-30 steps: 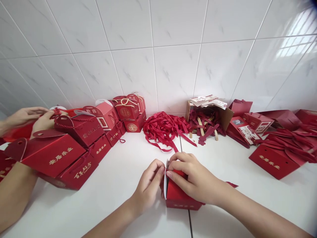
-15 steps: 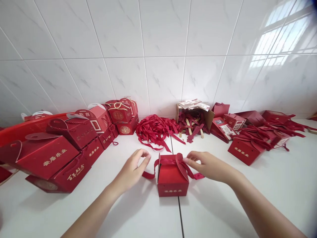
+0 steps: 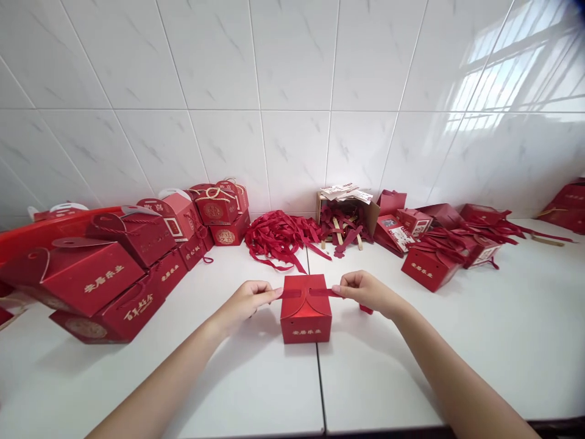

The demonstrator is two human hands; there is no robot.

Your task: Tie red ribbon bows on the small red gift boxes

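Note:
A small red gift box (image 3: 305, 326) with gold lettering stands on the white table in front of me, its curved top flaps folded down flat. Dark red ribbon (image 3: 322, 292) runs through slots in the top and comes out on both sides. My left hand (image 3: 249, 300) pinches one ribbon end at the box's left edge. On the right side, my right hand (image 3: 363, 292) grips the other end between thumb and finger. The ribbon is drawn straight across the lid. A loose tail of it hangs below my right hand.
A heap of red ribbons (image 3: 278, 238) lies behind the box. Beside it, an open carton (image 3: 373, 214) holds dark red pieces with cards on top. Stacked red boxes (image 3: 109, 274) and a red tub stand at left. More boxes with ribbons (image 3: 427, 268) lie at right.
Both hands have closed on the ribbon and drawn it taut. The box's raised, part-open flaps now lie flat. The view has shifted slightly right.

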